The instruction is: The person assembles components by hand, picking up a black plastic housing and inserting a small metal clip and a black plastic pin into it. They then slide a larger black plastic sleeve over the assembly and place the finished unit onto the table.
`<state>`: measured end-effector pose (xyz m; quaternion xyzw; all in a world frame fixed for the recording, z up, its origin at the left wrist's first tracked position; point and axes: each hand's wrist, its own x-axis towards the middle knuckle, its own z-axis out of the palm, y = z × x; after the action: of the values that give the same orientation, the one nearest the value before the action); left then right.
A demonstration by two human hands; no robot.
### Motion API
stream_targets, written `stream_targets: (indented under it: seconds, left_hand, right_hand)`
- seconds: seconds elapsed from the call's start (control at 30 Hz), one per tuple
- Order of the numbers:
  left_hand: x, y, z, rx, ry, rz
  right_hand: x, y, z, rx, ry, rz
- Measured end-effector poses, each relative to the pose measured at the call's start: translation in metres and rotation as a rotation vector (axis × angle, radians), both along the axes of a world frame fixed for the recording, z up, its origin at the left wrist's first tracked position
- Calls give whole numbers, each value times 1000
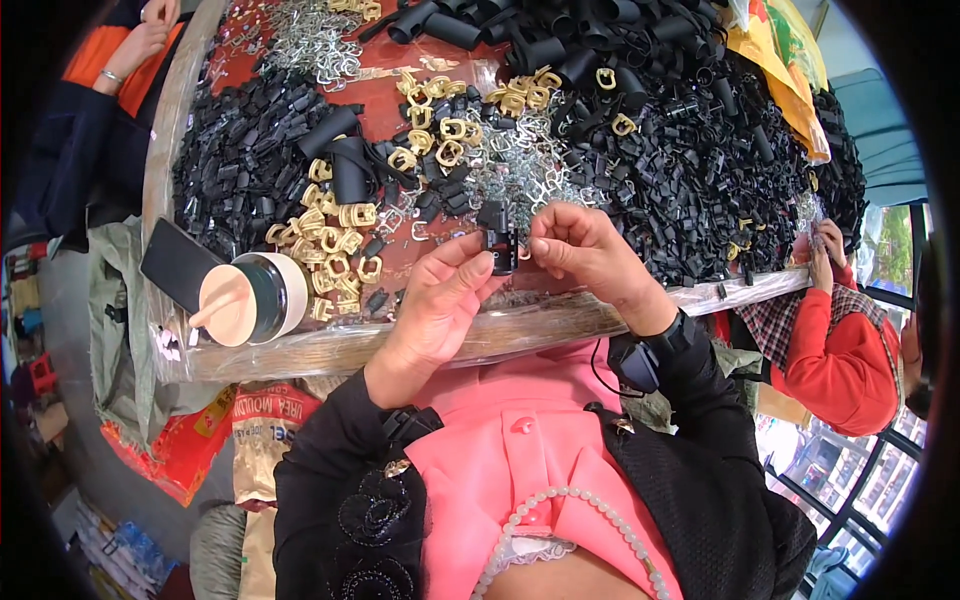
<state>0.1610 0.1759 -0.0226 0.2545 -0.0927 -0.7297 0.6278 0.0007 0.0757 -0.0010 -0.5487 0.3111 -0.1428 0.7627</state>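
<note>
A: State the location of the workpiece.

B: The small black block-shaped plastic part (499,243) is between the two hands, over the near side of the red-topped table with a film-wrapped wooden rim (480,345).

A: State the condition of the fingers.

B: The left hand (437,305) has thumb and forefinger closed on the part. The right hand (590,258) has its thumb and forefinger curled together just beside the part; whether they grip a small piece cannot be told from this view.

A: List the containers and their contents.

B: The round dark container with a peach-coloured top (252,300) is at the left near corner, beside a flat black rectangular object (184,262). Its contents are hidden. The yellow plastic bag (775,75) lies at the far right, against the heaps; its contents cannot be seen. Below the table on the left are a grey-green woven sack (122,330) and a tan sack with red print (265,435), their contents likewise out of sight.

A: Identify the loose stock on the table.

B: Gold-coloured ring-shaped pieces (335,245) lie nearest the left hand. Silver bent-metal clips (525,160) lie beyond the part. Black plastic pieces (700,180) are heaped to the right, with short black tubes (450,30) at the far side.
</note>
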Motion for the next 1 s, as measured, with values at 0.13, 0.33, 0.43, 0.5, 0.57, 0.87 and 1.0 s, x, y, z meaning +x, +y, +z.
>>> stream_targets:
  seconds: [0.13,0.33,0.43,0.5,0.57,0.87,1.0]
  left_hand:
    - [0,4,-7,-12,-63,33]
    - [2,-3,-3,19,-116,129]
    - [3,-2,2,52,-123,117]
    - [2,0,6,69,-122,72]
    - [2,3,7,72,-129,44]
    - [-4,8,10,109,-34,-95]
    - [-4,7,15,106,-3,-160]
  right_hand:
    - [5,7,5,60,34,-38]
    - [0,6,-2,-160,99,59]
    - [-3,6,3,-203,84,17]
    - [-4,6,7,-182,79,5]
    - [-5,6,12,-129,70,-5]
    - [-3,17,27,-1004,41,-49]
    - [-1,22,27,-1192,14,-56]
